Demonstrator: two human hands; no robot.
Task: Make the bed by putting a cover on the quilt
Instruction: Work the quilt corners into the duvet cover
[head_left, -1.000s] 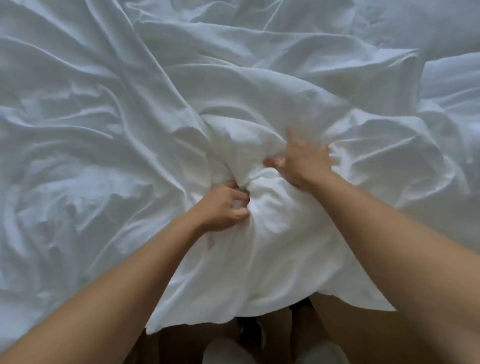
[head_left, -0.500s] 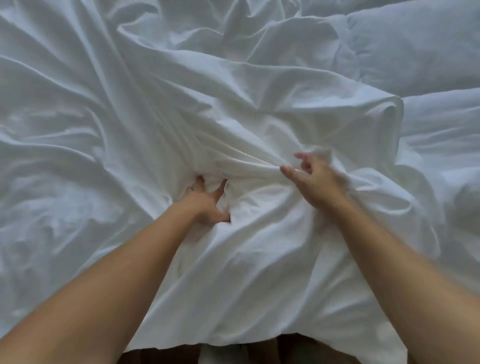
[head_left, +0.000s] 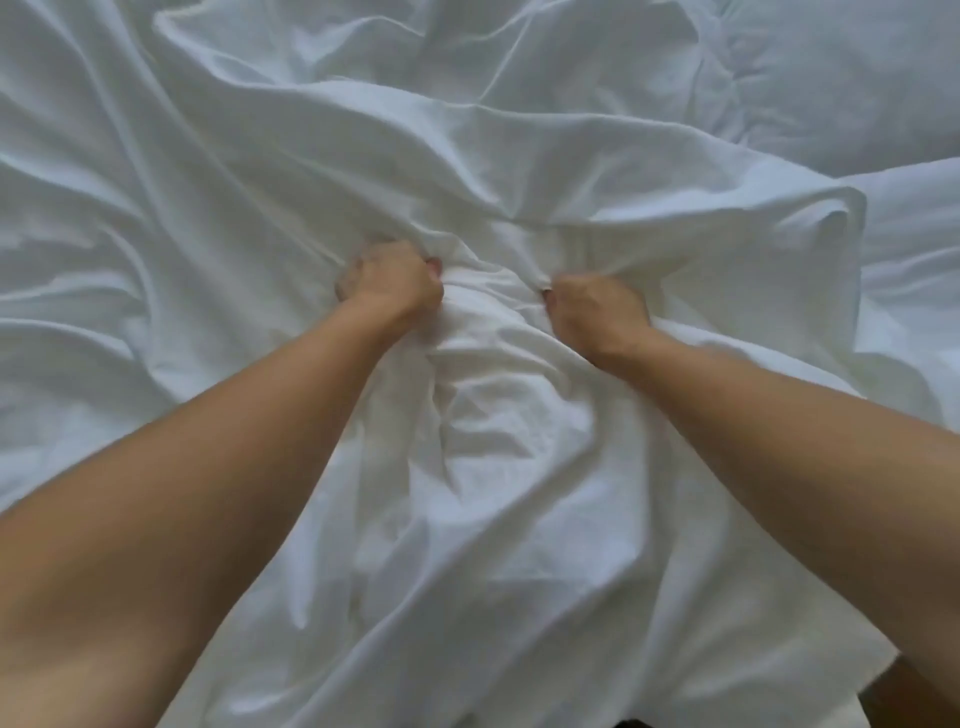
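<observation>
White, thin, matte cover (head_left: 493, 467) fills nearly the whole frame. It lies crumpled in long soft ridges across the bed, and its lower edge hangs at the bottom centre. Half a second ago the left fingers lay spread on it; now both grips are tight fists. Puffier white bedding (head_left: 831, 88) in the upper right may be the quilt; I cannot tell. Left grip (head_left: 393, 283), centre left, clenches a bunch of cover, its fingertips buried. Right grip (head_left: 597, 312), near it at centre right, clenches another bunch, its fingers hidden in folds.
</observation>
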